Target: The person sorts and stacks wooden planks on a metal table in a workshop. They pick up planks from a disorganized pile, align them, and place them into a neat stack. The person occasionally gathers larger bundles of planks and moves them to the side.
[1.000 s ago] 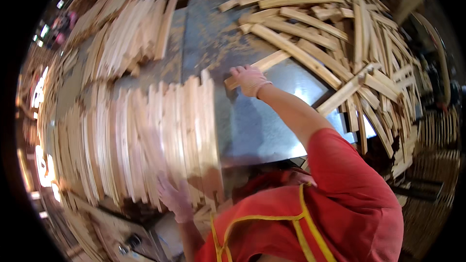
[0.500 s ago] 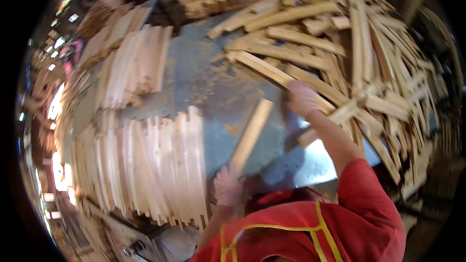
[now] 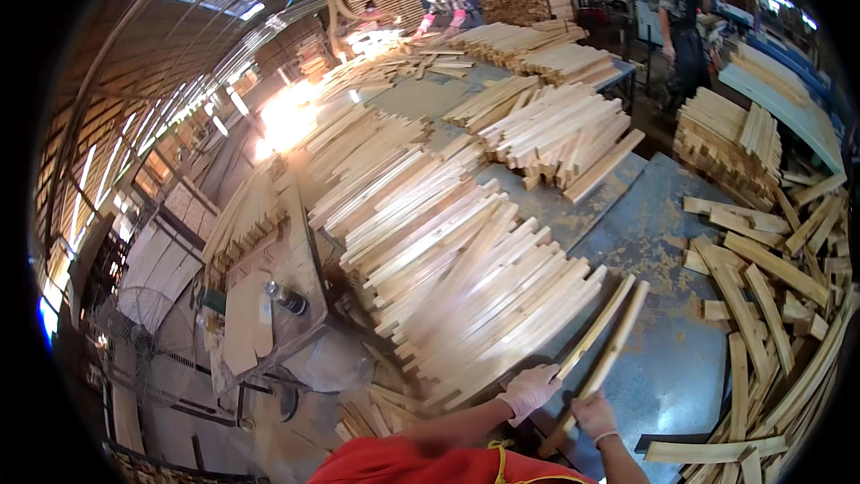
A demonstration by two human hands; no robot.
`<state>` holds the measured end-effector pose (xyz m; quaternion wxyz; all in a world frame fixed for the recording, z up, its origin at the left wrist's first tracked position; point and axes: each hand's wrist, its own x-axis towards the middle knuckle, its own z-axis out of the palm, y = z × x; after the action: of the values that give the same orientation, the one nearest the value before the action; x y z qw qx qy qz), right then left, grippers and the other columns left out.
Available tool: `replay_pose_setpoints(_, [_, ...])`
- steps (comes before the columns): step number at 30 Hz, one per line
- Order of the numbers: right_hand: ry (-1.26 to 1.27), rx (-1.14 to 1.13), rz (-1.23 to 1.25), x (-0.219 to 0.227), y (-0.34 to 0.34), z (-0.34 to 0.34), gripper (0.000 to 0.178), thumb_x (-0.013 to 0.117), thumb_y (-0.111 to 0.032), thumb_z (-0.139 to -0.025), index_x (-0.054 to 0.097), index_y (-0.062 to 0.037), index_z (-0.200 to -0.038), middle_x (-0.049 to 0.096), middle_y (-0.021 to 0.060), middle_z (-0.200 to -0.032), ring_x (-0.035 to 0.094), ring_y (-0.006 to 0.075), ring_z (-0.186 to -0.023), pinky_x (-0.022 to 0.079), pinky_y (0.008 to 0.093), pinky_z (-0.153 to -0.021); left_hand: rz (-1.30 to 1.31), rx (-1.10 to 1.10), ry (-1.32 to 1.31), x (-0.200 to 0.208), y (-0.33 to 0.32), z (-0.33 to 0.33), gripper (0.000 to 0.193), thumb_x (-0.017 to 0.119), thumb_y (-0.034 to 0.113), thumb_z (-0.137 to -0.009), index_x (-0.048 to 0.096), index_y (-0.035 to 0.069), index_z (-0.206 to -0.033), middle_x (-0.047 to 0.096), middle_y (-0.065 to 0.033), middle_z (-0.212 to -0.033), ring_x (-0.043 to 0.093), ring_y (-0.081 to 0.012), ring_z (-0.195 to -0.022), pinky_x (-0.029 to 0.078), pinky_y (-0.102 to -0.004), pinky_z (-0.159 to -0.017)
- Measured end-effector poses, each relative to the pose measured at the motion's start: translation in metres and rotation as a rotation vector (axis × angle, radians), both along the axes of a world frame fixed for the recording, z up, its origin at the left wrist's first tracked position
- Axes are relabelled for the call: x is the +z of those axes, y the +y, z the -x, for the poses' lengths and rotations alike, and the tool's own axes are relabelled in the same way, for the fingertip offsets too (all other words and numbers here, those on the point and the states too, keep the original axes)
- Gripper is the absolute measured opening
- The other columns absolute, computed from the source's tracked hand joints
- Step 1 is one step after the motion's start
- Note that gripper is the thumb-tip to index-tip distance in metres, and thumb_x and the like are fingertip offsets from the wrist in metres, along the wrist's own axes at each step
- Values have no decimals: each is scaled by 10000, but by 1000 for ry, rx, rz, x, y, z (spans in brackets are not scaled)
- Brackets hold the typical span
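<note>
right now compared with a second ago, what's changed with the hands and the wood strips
The right hand has come from the loose pile leftward, near the left hand, and now grips a wood strip. The left hand, a second ago at the near edge of the packed row, holds a second strip. The view has turned left. The packed row still lies on the table, the loose pile to its right.
</note>
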<state>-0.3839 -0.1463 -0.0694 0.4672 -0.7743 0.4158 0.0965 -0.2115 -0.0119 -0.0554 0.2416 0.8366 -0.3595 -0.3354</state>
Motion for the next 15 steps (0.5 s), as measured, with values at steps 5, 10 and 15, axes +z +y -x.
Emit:
replay_pose_setpoints(5, [-146, 333, 31, -54, 34, -95, 900, 694, -445, -928, 288, 59, -1553, 732, 312, -1184, 694, 497, -1125, 559, 533, -962, 198, -61, -336, 36, 48, -27, 510, 694, 346, -963, 598, 88, -1393, 617, -200, -1388, 592, -421, -1276, 494, -508, -1077])
replay_pose_setpoints(10, [-60, 444, -29, 13, 15, -92, 928, 738, -490, -899, 374, 21, -1584, 686, 307, -1324, 669, 455, -1228, 528, 519, -1037, 364, -62, -437, 40, 96, -43, 491, 740, 314, -928, 647, 96, -1358, 613, -198, -1423, 583, -411, -1317, 477, -501, -1108])
replay_pose_setpoints(15, [370, 655, 449, 35, -76, 64, 1060, 880, -536, -712, 443, -107, -1577, 695, 195, -1303, 655, 384, -1236, 523, 530, -1005, 345, -389, -589, 36, 104, -61, 553, 779, 330, -904, 668, 93, -1391, 628, -198, -1432, 538, -382, -1390, 407, -506, -1194])
